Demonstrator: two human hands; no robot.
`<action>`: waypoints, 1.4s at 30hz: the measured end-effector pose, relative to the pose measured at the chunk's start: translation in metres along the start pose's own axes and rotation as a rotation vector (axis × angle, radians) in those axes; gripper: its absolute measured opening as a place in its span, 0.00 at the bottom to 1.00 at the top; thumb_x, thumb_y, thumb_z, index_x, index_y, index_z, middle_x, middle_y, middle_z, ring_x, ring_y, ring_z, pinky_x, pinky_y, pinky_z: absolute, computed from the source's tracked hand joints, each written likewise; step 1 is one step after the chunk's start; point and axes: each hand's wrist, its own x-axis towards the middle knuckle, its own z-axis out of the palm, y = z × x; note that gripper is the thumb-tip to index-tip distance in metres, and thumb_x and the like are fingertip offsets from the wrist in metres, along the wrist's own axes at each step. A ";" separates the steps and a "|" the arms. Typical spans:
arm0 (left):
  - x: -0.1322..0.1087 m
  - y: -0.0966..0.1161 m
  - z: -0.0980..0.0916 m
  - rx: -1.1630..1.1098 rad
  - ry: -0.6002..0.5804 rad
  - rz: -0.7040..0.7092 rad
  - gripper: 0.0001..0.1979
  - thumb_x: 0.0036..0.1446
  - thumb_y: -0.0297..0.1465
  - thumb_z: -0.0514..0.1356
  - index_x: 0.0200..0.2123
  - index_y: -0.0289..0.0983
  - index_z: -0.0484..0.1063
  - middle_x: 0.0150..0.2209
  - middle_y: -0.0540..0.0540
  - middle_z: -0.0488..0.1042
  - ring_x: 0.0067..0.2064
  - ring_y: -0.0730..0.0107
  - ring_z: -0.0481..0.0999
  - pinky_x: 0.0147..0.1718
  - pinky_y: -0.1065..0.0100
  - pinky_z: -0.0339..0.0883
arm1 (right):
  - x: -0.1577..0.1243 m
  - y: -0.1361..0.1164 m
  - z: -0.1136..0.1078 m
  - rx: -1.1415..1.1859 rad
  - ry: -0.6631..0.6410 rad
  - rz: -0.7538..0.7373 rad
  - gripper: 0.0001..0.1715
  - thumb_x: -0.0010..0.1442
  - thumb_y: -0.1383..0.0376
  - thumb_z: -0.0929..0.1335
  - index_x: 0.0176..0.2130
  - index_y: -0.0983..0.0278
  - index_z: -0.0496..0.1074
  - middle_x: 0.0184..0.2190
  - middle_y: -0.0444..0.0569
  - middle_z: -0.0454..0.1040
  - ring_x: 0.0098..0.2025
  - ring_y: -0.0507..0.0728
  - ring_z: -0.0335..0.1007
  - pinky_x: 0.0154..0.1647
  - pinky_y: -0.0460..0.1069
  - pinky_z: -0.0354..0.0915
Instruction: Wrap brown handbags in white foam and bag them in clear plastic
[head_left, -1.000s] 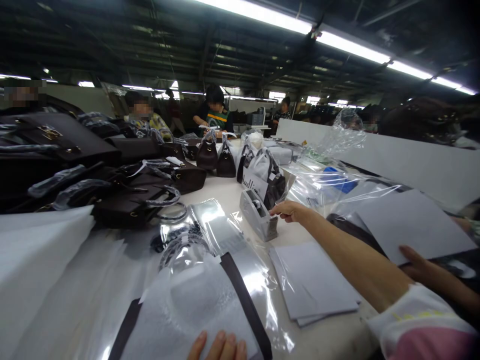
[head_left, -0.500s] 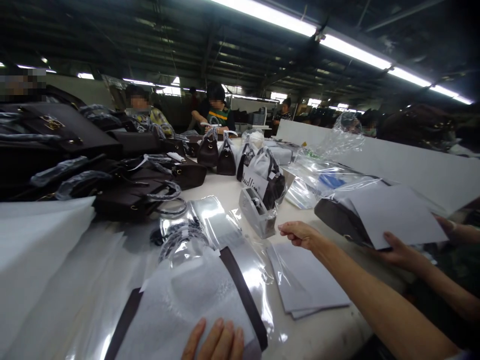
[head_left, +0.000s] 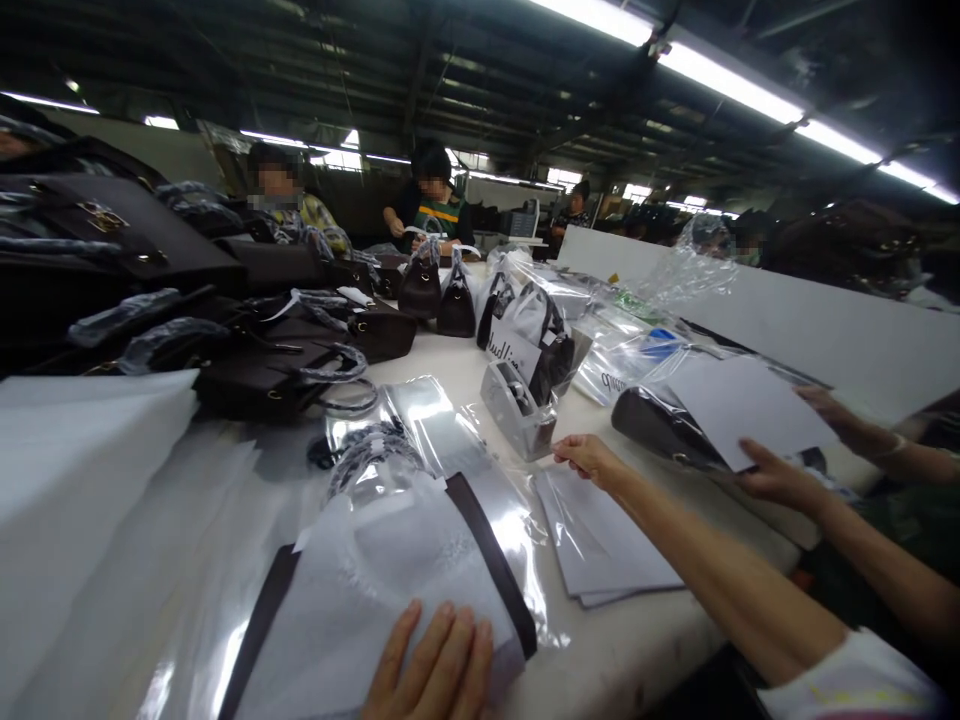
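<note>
- Strip-lit hall [head_left: 300, 90]; pale table [head_left: 450, 362] heaped with dark handbags [head_left: 262, 385], overlapped beyond counting.
- Left hand [head_left: 435, 662]: open, pressed flat on one paper-covered handbag [head_left: 493, 560], lower end cut off.
- Right hand [head_left: 589, 458]: fingertips pinched beside one tape dispenser [head_left: 540, 432]; can't tell whether they grip anything.
- Co-worker's two hands [head_left: 784, 480] hold white sheets [head_left: 739, 395].

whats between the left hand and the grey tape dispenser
In the head view: a white sheet, the dark bag edge, then shiny clear plastic.
</note>
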 end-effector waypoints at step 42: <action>0.005 0.010 -0.023 -0.059 0.013 -0.170 0.12 0.58 0.27 0.52 0.44 0.27 0.64 0.47 0.33 0.69 0.49 0.57 0.71 0.43 0.60 0.73 | -0.239 -0.021 0.096 0.415 -0.385 0.100 0.22 0.47 0.51 0.69 0.21 0.67 0.63 0.16 0.42 0.68 0.11 0.44 0.55 0.10 0.39 0.48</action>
